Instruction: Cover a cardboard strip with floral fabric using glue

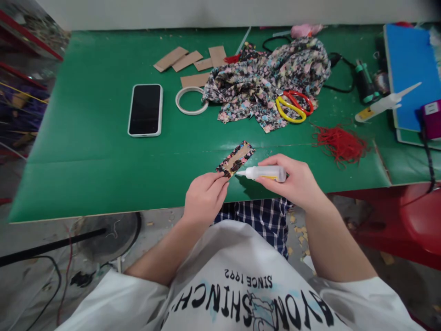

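My left hand (206, 196) pinches the near end of a small cardboard strip (236, 158) edged with dark floral fabric. Bare brown card shows along the strip's middle. In my right hand (299, 180) is a clear glue bottle (270, 174) with a yellow label, lying nearly level. Its white nozzle tip points left and is at the strip's near end; whether it touches cannot be made out. Beyond the strip lies crumpled floral fabric (262, 78), with red-and-yellow-handled scissors (291, 109) resting on it.
A phone (145, 110) and a tape roll (189, 111) lie to the left, below several cardboard pieces (171, 59). Red threads (341, 142) are heaped at right. Farther right are a second glue bottle (377, 108), a green-and-black tool (365, 82) with a cord, and a blue board (413, 73).
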The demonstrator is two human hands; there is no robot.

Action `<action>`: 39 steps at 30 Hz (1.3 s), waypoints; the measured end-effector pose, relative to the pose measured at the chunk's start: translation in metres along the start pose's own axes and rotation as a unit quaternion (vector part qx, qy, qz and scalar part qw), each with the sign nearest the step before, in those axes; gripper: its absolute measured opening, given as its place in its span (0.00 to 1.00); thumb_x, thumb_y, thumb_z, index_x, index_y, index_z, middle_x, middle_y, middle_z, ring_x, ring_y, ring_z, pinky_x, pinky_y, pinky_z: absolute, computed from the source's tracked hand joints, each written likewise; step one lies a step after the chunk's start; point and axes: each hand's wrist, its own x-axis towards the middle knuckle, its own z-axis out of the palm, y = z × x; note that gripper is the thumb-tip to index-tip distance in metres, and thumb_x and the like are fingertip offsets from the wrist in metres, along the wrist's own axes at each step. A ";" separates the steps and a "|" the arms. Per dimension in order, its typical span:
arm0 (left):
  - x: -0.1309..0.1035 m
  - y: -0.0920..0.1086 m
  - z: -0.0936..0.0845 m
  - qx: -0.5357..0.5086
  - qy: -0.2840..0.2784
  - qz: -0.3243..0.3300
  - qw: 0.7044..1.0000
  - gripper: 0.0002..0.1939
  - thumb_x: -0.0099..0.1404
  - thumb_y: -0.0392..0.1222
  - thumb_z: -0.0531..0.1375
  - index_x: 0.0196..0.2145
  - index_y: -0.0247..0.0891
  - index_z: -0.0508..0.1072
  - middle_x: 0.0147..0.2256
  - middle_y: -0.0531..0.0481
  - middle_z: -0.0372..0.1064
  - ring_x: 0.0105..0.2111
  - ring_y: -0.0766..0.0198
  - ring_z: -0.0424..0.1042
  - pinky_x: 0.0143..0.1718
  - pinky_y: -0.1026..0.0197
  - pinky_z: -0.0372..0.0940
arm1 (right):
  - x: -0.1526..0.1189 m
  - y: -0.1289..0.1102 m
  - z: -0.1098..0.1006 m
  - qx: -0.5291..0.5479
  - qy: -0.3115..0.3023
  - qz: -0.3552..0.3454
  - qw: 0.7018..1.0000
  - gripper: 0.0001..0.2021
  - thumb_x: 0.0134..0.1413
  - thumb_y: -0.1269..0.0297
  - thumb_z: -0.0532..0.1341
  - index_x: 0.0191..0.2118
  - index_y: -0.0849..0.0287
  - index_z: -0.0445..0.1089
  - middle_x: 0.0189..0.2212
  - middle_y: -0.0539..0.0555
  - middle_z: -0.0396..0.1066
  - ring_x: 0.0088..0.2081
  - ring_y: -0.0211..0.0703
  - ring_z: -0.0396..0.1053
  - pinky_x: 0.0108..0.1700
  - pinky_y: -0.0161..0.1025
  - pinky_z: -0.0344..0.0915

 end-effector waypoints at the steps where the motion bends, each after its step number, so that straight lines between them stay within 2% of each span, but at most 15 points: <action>1: -0.001 -0.001 -0.001 0.010 -0.011 0.014 1.000 0.08 0.62 0.36 0.56 0.39 0.38 0.72 0.40 0.46 0.73 0.40 0.59 0.71 0.43 0.55 0.66 | 0.001 -0.001 0.002 0.006 0.001 0.004 1.000 0.11 0.46 0.57 0.62 0.36 0.55 0.69 0.30 0.48 0.73 0.28 0.34 0.67 0.30 0.33 0.60; 4: -0.002 -0.002 -0.003 0.046 -0.038 0.051 0.997 0.11 0.62 0.37 0.56 0.42 0.40 0.72 0.43 0.45 0.71 0.41 0.57 0.70 0.42 0.52 0.65 | 0.005 -0.002 0.005 0.025 0.003 0.019 1.000 0.11 0.45 0.57 0.63 0.35 0.56 0.70 0.29 0.49 0.72 0.26 0.34 0.65 0.28 0.32 0.59; 7: -0.002 -0.003 -0.004 0.066 -0.041 0.071 0.994 0.13 0.61 0.36 0.56 0.44 0.42 0.72 0.43 0.45 0.71 0.42 0.56 0.69 0.43 0.51 0.65 | 0.008 -0.003 0.007 0.059 0.007 0.043 0.997 0.12 0.43 0.57 0.64 0.35 0.56 0.70 0.28 0.48 0.72 0.25 0.33 0.64 0.25 0.31 0.58; 10: -0.003 -0.004 -0.002 0.066 -0.033 0.076 0.994 0.13 0.60 0.35 0.57 0.44 0.43 0.72 0.43 0.45 0.71 0.42 0.56 0.69 0.44 0.49 0.65 | 0.010 0.000 0.013 0.128 0.034 0.110 0.985 0.12 0.41 0.56 0.65 0.31 0.58 0.71 0.21 0.47 0.68 0.21 0.31 0.60 0.21 0.30 0.55; 12: -0.004 -0.005 -0.001 0.054 -0.030 0.081 0.995 0.13 0.61 0.35 0.56 0.44 0.40 0.72 0.43 0.43 0.70 0.42 0.56 0.69 0.44 0.48 0.66 | 0.012 0.004 0.019 0.207 0.081 0.167 0.960 0.12 0.42 0.55 0.64 0.27 0.59 0.69 0.16 0.45 0.62 0.16 0.29 0.55 0.17 0.29 0.50; 14: -0.005 -0.006 0.000 0.035 -0.025 0.088 0.995 0.14 0.61 0.33 0.56 0.45 0.36 0.70 0.43 0.40 0.70 0.43 0.56 0.68 0.46 0.49 0.66 | 0.015 0.010 0.026 0.305 0.119 0.209 0.922 0.12 0.42 0.54 0.64 0.24 0.58 0.66 0.13 0.43 0.56 0.13 0.28 0.51 0.14 0.29 0.47; 16: -0.005 -0.006 0.000 0.019 -0.022 0.088 0.996 0.15 0.61 0.32 0.55 0.47 0.33 0.69 0.43 0.39 0.69 0.44 0.56 0.68 0.47 0.50 0.66 | 0.017 0.016 0.031 0.384 0.128 0.231 0.885 0.14 0.43 0.54 0.63 0.23 0.57 0.63 0.12 0.41 0.53 0.12 0.28 0.48 0.12 0.29 0.47; 18: -0.006 -0.005 0.000 0.010 -0.022 0.083 0.996 0.16 0.61 0.32 0.54 0.48 0.32 0.68 0.44 0.39 0.69 0.45 0.56 0.68 0.48 0.50 0.66 | 0.019 0.019 0.034 0.416 0.127 0.241 0.868 0.14 0.43 0.53 0.63 0.22 0.57 0.61 0.12 0.41 0.50 0.12 0.27 0.46 0.11 0.29 0.47; 20: -0.006 -0.005 0.000 0.007 -0.020 0.080 0.997 0.16 0.62 0.31 0.54 0.49 0.33 0.67 0.44 0.40 0.69 0.46 0.57 0.68 0.49 0.50 0.66 | 0.020 0.019 0.034 0.397 0.135 0.238 0.876 0.14 0.44 0.53 0.62 0.22 0.57 0.61 0.12 0.40 0.50 0.11 0.27 0.45 0.11 0.29 0.46; 22: -0.006 -0.004 0.000 0.007 -0.010 0.082 0.997 0.17 0.62 0.31 0.53 0.49 0.34 0.67 0.43 0.41 0.69 0.46 0.57 0.68 0.49 0.50 0.67 | 0.020 0.014 0.033 0.335 0.147 0.214 0.906 0.13 0.44 0.53 0.62 0.22 0.57 0.61 0.12 0.41 0.52 0.12 0.27 0.47 0.13 0.30 0.47; 25: -0.006 -0.004 0.001 0.010 0.000 0.086 0.996 0.16 0.62 0.30 0.54 0.48 0.34 0.67 0.43 0.41 0.70 0.46 0.58 0.69 0.49 0.51 0.67 | 0.021 -0.001 0.028 0.171 0.148 0.153 0.962 0.11 0.44 0.57 0.62 0.23 0.57 0.64 0.14 0.44 0.58 0.17 0.29 0.55 0.18 0.30 0.52; 27: -0.006 -0.005 0.002 0.011 0.007 0.087 0.996 0.15 0.61 0.30 0.54 0.46 0.32 0.68 0.43 0.41 0.70 0.45 0.58 0.69 0.49 0.52 0.67 | 0.022 -0.011 0.025 0.077 0.141 0.115 0.980 0.10 0.43 0.58 0.63 0.23 0.58 0.65 0.16 0.45 0.62 0.19 0.30 0.57 0.21 0.30 0.54; 32: -0.007 -0.005 0.003 0.011 0.011 0.084 0.996 0.13 0.61 0.30 0.55 0.45 0.30 0.69 0.43 0.41 0.70 0.44 0.59 0.69 0.50 0.52 0.67 | 0.025 -0.023 0.028 -0.023 0.106 0.026 0.994 0.12 0.45 0.54 0.61 0.25 0.58 0.65 0.17 0.45 0.65 0.18 0.30 0.59 0.22 0.31 0.55; 36: -0.006 -0.005 0.004 0.020 0.016 0.091 0.995 0.13 0.59 0.29 0.56 0.43 0.28 0.70 0.42 0.40 0.71 0.44 0.58 0.69 0.49 0.53 0.67 | 0.029 -0.028 0.031 -0.084 0.095 -0.016 0.992 0.12 0.45 0.54 0.59 0.26 0.59 0.65 0.18 0.47 0.66 0.19 0.32 0.61 0.23 0.31 0.55; 39: -0.005 -0.005 0.004 0.030 0.020 0.100 0.994 0.10 0.59 0.29 0.56 0.40 0.28 0.71 0.40 0.41 0.71 0.42 0.58 0.70 0.48 0.54 0.68 | 0.033 -0.036 0.029 -0.122 0.062 -0.037 0.990 0.14 0.47 0.53 0.57 0.27 0.60 0.65 0.19 0.49 0.67 0.19 0.33 0.61 0.23 0.32 0.54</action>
